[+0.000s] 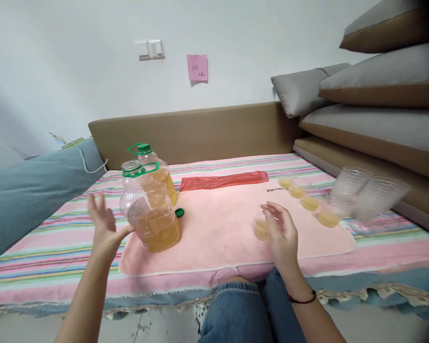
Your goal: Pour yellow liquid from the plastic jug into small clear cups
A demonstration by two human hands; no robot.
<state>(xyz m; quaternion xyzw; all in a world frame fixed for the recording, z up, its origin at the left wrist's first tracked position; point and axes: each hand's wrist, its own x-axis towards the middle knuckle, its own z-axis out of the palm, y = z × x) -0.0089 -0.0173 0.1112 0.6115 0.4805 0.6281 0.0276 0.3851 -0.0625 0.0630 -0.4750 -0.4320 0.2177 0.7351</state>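
Observation:
My left hand (105, 224) is open, its fingers spread beside a large clear bottle (157, 228) partly filled with yellow liquid. The thumb is close to the bottle's side; I cannot tell whether it touches. This bottle has no cap, and a green handle ring circles its neck. My right hand (283, 231) is loosely curved with fingers apart, just right of a small clear cup (260, 230) holding some yellow liquid. A green cap (179, 212) lies by the bottle on a pink towel (214, 238).
Behind stands a second bottle (170, 186) with its green cap on. Several cups with yellow liquid (310, 204) form a row at right, near stacked clear cups (379, 200). A red plastic bag (223, 181) lies along the towel's far edge. Grey-brown cushions (379, 90) are piled at right.

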